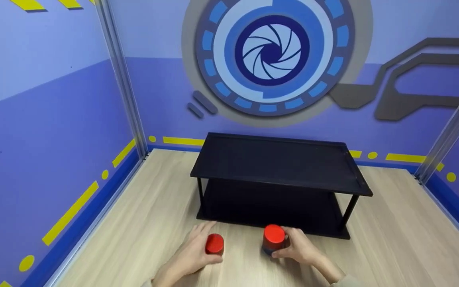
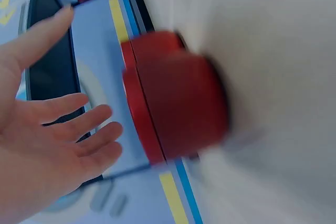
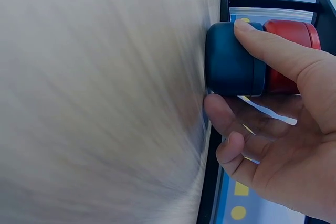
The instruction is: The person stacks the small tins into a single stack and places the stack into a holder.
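Note:
My right hand (image 1: 299, 248) holds a short two-part stack, thumb on one side and fingers curled round the other. Its lower part is a dark blue canister (image 3: 233, 59), with the thumb tip on its side. On top sits a red canister (image 1: 274, 235). Further left, my left hand (image 1: 193, 248) is spread round a lone red canister (image 1: 214, 244), thumb at the near side and fingers at the far side. In the left wrist view this canister looks blurred, as overlapping red shapes (image 2: 181, 108), and the loosely bent fingers stand apart from it.
A black two-tier rack (image 1: 277, 161) stands just behind both hands, its lower shelf (image 1: 269, 203) near the tabletop. The light wooden table (image 1: 134, 223) is bounded by blue printed panels (image 1: 46, 139) and metal corner posts (image 1: 124, 75).

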### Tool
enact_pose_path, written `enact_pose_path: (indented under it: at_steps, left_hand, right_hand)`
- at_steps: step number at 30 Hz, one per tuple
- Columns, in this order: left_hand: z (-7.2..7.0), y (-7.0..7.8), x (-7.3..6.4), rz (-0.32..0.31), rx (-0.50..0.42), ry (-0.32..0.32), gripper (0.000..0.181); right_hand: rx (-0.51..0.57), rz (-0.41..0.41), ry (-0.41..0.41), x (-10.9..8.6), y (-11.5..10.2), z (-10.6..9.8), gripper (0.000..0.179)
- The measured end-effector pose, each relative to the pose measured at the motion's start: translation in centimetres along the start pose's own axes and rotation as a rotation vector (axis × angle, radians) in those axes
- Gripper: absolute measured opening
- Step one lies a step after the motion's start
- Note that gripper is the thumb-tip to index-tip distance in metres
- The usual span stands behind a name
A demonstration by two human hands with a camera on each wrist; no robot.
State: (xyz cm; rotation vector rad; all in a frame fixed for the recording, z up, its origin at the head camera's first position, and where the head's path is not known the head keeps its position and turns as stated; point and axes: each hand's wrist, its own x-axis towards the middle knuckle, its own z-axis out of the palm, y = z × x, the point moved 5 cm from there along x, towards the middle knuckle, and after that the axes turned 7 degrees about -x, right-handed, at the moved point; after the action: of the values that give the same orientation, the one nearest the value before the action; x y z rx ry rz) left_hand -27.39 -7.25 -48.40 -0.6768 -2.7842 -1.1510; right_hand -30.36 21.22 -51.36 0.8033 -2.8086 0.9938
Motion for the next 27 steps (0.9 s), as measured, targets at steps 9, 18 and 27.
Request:
enact_pose_path:
  at_steps: [9,18,27]
  left_hand:
    - [-0.9,-3.1,-2.8,-0.111,-0.015,-0.097,0.098]
    - [-0.8,-4.7,-3.2,-0.154,-0.112,-0.173,0.080]
    - [-1.0,-4.7,-2.9,-0.092,-0.145,-0.186,0.059]
  right_hand:
    - [0.020,0.012,-0.001,-0.1,0.0,0.0,0.049]
    - [0.022,0.019,-0.002,0.0,0.1,0.1,0.049]
    - [0.022,0.037,-0.013,0.2,0.2,0.1,0.050]
